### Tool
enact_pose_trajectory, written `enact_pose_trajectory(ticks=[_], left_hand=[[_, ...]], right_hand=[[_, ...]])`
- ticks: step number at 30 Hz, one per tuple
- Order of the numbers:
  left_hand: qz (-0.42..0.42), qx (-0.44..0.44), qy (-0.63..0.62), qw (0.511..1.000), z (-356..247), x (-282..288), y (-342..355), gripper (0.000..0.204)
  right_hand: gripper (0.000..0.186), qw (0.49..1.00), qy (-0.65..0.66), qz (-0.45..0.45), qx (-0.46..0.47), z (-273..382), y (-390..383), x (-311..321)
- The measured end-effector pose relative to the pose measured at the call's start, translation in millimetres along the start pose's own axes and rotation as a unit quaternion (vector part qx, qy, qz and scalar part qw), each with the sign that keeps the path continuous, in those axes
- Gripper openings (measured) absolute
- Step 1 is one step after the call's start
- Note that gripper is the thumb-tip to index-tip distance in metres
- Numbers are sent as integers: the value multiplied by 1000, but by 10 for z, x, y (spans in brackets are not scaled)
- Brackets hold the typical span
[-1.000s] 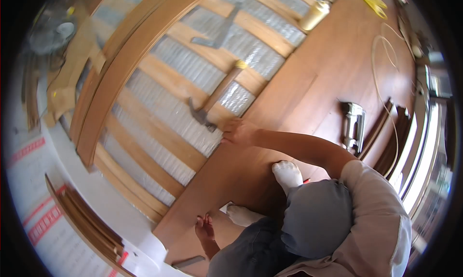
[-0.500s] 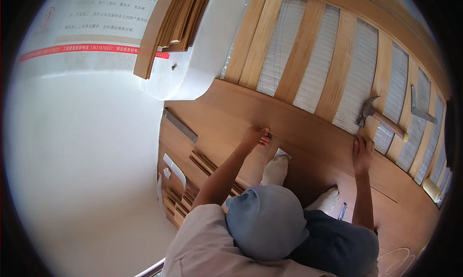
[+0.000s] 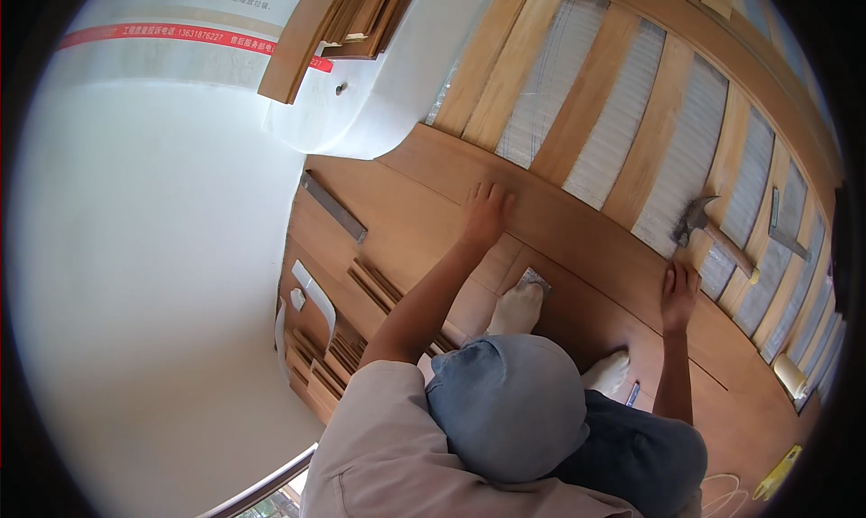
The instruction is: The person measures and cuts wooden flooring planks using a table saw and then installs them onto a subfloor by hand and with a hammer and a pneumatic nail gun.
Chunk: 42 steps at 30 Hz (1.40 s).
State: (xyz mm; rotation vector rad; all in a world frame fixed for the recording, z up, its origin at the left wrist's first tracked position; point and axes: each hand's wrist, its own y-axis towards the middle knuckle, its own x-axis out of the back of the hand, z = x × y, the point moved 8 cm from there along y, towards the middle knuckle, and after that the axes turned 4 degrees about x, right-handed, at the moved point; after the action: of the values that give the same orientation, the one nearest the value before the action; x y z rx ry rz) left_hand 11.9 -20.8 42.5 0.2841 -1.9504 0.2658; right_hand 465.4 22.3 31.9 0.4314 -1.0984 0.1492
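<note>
A long brown floorboard (image 3: 577, 215) lies along the edge of the laid flooring, beside the pale wooden battens (image 3: 591, 90). My left hand (image 3: 488, 215) rests on it with fingers stretched out and apart, holding nothing. Farther right, my right hand (image 3: 680, 297) touches the board's outer edge with its fingertips, its fingers extended and nothing gripped. Just beyond that hand, a claw hammer (image 3: 722, 240) lies across the battens. A metal try square (image 3: 787, 229) is farther to the right.
Silvery foam underlay (image 3: 615, 112) shows between the battens. A flat metal bar (image 3: 335, 207) lies by the left wall, near stacked wood strips (image 3: 325, 356). More boards (image 3: 311, 45) lean at the upper left. A cream roll (image 3: 791, 375) is at right; my socked foot (image 3: 517, 309) is on the flooring.
My left hand has uncurled and moved farther onto the board, now with fingers spread. My right hand stays at the board's edge. The whole view has shifted slightly.
</note>
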Motion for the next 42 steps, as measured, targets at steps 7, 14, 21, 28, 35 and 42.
enact_pose_trajectory(ticks=[7, 14, 21, 28, 35, 42], left_hand=[[-72, -158, -1, 985, -112, -83, 239, 49], [-71, -160, -8, 984, 6, -113, 260, 49], [81, -237, 20, 968, -52, -261, 951, 60], [225, -138, -9, 964, -29, -522, 1059, 57], [136, -184, 105, 968, -444, -126, 901, 50], [112, -146, 12, 983, 168, 124, 958, 49]], right_hand=[[22, 1000, -11, 20, 16, 9, -29, -12], [22, 999, -20, 20, 22, 47, -62, -22], [14, 999, -20, 24, -16, -23, 81, 25], [23, 998, -34, 15, -58, -413, 181, -196], [42, 997, -2, 24, -74, -461, 65, 370], [76, 926, -8, 318, -204, -315, 516, 64]])
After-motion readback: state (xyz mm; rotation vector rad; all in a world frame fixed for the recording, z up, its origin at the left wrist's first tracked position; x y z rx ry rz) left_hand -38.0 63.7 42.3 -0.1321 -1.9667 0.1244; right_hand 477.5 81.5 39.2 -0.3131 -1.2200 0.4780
